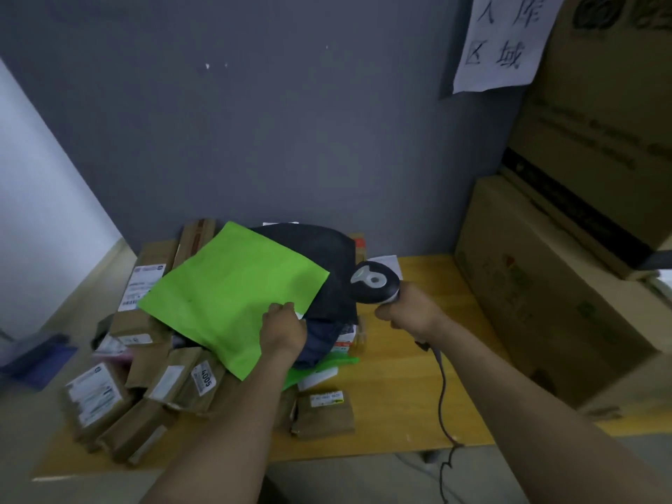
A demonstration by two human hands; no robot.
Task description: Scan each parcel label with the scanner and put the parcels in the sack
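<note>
Nearest the person, a grey cable (442, 394) trails off the front edge of the wooden table (400, 412) and runs up into the right hand (411, 311), whose fingers are wrapped tight round the handle of a black barcode scanner (374, 281); the scanner's head sits above that fist and faces left toward the heap of parcels. Just beside it, the left hand (283, 329) pinches the lower right edge of a bright green mailer bag (232, 296), thumb on top and fingers curled under, holding it tilted over the pile with its plain green face up. At the front of the table lies a small brown parcel (323, 412) with a white label, apart from the rest, and to the left a jumble of brown taped parcels (94, 394) leans together, one bearing a sticker that reads 4005 (205, 380). Under the left wrist a second green bag (327, 361) pokes out from the heap. Behind the lifted mailer a black poly bag (316, 256) humps up on top of the pile, close to the scanner's head. More long brown parcels (152, 263) lie at the back left against the grey wall (254, 121). Large cardboard boxes (545, 285) are stacked on the right end of the table, and a white paper sign (505, 41) with handwritten characters hangs on the wall above them
</note>
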